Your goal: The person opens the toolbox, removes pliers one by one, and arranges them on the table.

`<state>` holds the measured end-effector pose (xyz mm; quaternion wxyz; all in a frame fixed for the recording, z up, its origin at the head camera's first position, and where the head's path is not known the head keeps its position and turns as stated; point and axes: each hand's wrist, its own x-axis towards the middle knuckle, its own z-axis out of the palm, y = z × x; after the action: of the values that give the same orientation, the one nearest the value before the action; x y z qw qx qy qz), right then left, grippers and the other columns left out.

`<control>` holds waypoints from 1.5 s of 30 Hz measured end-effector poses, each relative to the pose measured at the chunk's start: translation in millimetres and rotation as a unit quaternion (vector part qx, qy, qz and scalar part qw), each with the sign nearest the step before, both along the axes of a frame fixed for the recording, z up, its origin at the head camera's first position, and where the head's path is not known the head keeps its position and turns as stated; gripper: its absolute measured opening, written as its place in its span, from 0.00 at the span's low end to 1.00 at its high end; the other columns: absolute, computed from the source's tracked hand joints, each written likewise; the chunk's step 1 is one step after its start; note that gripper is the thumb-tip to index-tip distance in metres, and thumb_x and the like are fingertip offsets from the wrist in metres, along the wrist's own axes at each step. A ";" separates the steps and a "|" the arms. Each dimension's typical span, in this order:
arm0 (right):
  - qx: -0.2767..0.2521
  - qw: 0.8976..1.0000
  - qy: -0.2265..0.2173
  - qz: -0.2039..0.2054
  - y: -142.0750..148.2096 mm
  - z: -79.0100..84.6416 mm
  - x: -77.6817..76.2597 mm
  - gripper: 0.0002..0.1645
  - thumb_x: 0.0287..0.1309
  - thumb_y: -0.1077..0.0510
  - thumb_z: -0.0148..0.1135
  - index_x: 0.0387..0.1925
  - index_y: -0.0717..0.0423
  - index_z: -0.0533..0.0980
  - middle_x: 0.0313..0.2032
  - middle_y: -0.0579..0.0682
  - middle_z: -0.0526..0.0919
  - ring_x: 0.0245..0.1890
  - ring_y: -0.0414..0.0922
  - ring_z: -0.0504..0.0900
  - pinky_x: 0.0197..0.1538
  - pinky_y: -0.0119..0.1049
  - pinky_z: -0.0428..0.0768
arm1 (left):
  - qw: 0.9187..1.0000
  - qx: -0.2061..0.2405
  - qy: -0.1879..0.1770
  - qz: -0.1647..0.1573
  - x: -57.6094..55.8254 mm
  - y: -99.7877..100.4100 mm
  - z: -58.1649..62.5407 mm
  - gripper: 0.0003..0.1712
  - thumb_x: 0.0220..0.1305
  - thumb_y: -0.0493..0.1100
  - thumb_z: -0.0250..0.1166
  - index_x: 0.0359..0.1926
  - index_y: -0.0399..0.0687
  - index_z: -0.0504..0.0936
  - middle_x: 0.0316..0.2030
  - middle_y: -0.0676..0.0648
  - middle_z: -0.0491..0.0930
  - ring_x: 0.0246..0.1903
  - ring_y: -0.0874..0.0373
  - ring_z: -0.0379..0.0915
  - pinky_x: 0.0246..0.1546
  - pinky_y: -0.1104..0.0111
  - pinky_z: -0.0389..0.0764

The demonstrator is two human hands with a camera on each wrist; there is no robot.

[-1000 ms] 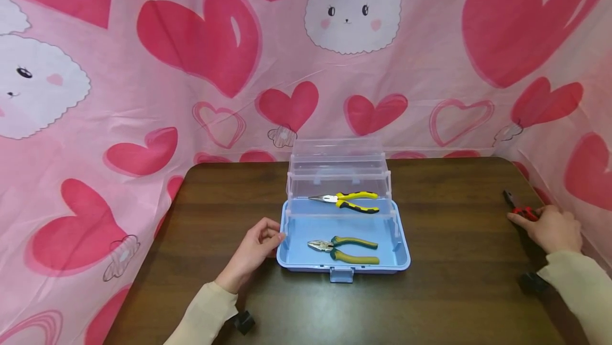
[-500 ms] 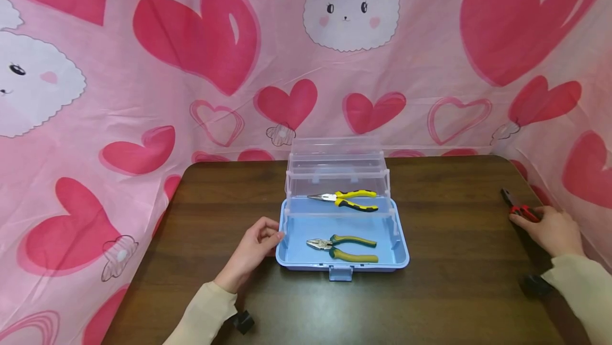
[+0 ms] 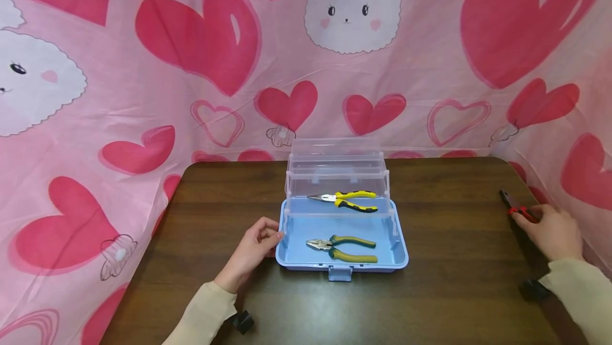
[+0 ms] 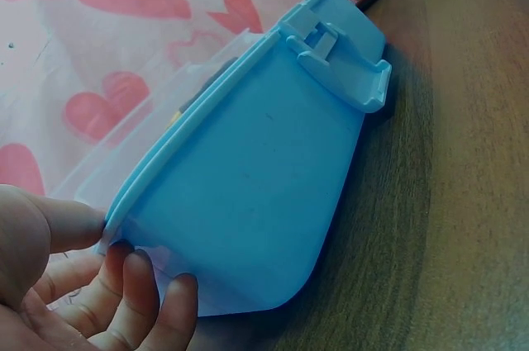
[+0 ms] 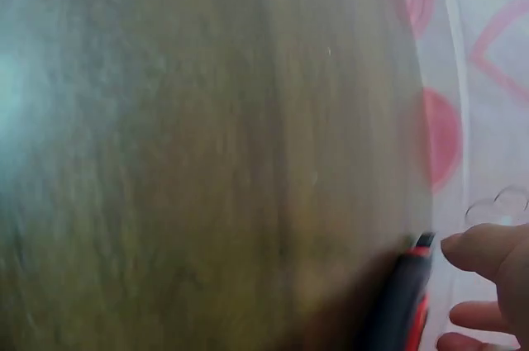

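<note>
In the left wrist view, my left hand [image 4: 99, 285] pinches the corner rim of a light blue toolbox [image 4: 248, 169] between thumb and bent fingers. Combination pliers [image 3: 341, 248] with green-and-yellow grips lie on the box floor. Long-nose pliers [image 3: 344, 200] with yellow-and-black grips rest in the clear tray behind. At the table's right side, my right hand [image 3: 552, 230] is at the handles of a plier-like tool [image 3: 513, 204] with a dark narrow head and red grips. A small gap separates its thumb from that tool [image 5: 401, 301] in the blurred right wrist view.
The toolbox's clear stepped trays and lid [image 3: 339, 167] stand raised toward the back. Its front latch [image 3: 340, 274] hangs down. A dark wood table [image 3: 440, 281] bears everything, and a pink heart-print curtain [image 3: 287, 31] encloses its back and sides.
My right hand has shifted slightly right along the red-handled tool, which stays in place on the table. The left hand and the toolbox have not moved.
</note>
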<state>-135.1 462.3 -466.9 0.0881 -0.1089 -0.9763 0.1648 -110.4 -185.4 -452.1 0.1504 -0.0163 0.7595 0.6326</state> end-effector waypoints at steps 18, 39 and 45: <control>-0.053 0.995 -0.010 0.081 -68.6 32.2 -6.4 0.32 0.74 0.44 0.59 0.56 0.73 0.74 0.51 0.78 0.78 0.47 0.72 0.76 0.47 0.72 0.74 | 1.000 0.001 0.002 0.000 0.7 0.2 -1.3 0.17 0.73 0.42 0.66 0.56 0.38 0.75 0.46 0.34 0.85 0.42 0.44 0.84 0.45 0.61 0.88; -0.069 0.972 0.056 0.219 -187.7 76.0 1.8 0.22 0.66 0.53 0.69 0.54 0.65 0.80 0.49 0.66 0.83 0.45 0.62 0.82 0.48 0.66 0.80 | 1.000 -0.008 0.013 -0.005 2.0 0.0 -2.2 0.18 0.73 0.43 0.67 0.56 0.38 0.76 0.43 0.35 0.85 0.39 0.46 0.84 0.44 0.61 0.88; -0.085 0.963 0.039 0.253 -214.5 86.3 0.3 0.22 0.68 0.53 0.68 0.57 0.60 0.80 0.51 0.62 0.83 0.44 0.57 0.81 0.47 0.60 0.83 | 1.000 -0.017 0.014 0.000 2.5 0.6 -0.4 0.17 0.73 0.44 0.67 0.55 0.39 0.76 0.43 0.36 0.85 0.38 0.46 0.83 0.42 0.64 0.87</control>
<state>-134.8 247.9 -380.7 0.0722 0.1411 -0.9501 0.2685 -107.8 -184.8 -452.5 0.1397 -0.0103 0.7723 0.6197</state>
